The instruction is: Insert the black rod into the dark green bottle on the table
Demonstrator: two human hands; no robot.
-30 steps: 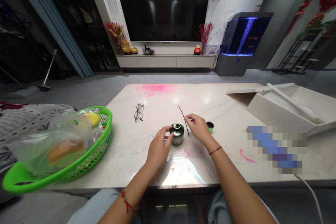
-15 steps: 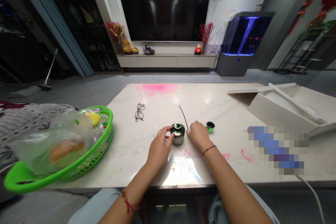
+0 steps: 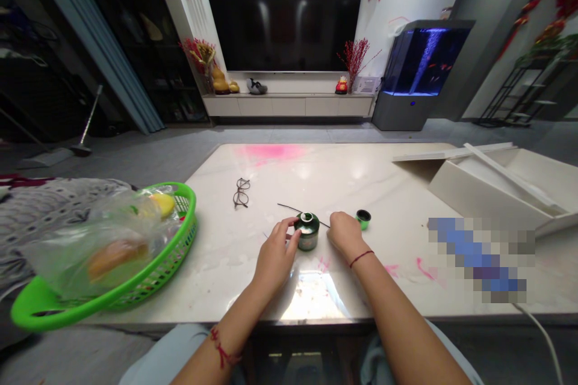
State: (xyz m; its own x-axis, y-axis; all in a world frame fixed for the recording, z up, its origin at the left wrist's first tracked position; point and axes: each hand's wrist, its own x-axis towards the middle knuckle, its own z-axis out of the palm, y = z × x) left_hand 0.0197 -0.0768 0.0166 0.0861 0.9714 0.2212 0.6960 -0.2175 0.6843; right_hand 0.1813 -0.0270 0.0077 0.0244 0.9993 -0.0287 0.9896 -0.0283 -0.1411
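Observation:
My left hand (image 3: 275, 254) grips the side of a small dark green bottle (image 3: 307, 233) with an open pale rim, which stands on the marble table top (image 3: 343, 174). My right hand (image 3: 345, 233) rests just right of the bottle, its fingers pinched on the end of a thin black rod (image 3: 302, 213). The rod runs nearly level to the left, passing behind the bottle's neck. A small green cap with a dark top (image 3: 363, 219) stands a little right of my right hand.
Wire-framed glasses (image 3: 241, 192) lie beyond my left hand. A bright green basket (image 3: 149, 258) holding a plastic bag sits at the table's left edge. An open white box (image 3: 492, 186) stands at the right, near a pixelated patch. Pink stains mark the marble.
The black rod has swung from steeply upright to nearly level, its far end now pointing left. My right hand has settled lower beside the bottle. The bottle and my left hand stay put.

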